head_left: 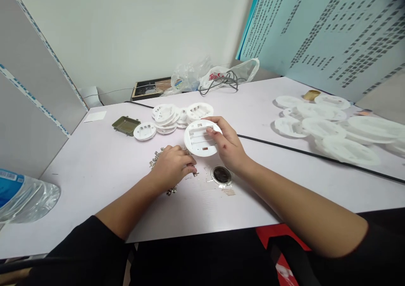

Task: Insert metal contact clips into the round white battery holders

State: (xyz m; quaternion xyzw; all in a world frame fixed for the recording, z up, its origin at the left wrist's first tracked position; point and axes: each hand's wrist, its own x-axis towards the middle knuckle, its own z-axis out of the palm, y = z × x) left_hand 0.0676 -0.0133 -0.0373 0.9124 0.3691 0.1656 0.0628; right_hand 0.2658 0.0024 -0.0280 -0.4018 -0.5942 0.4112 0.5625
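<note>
My right hand [227, 146] grips a round white plastic base [200, 139] with a battery compartment, tilted up over the white table [95, 163]. My left hand [172, 165] lies curled, knuckles up, on a scatter of small metal contact clips [155, 158]; what its fingertips pinch is hidden. Just in front of the right hand a small round dark disc [222, 174] lies on the table. A pile of matching white bases [169, 116] sits behind the hands.
A green metal box [126, 125] sits left of the pile. Larger white round covers [332, 125] are spread at the right, past a black cable [303, 151]. A water bottle [22, 197] lies at the left edge. Plastic bags [218, 77] and cords lie by the wall.
</note>
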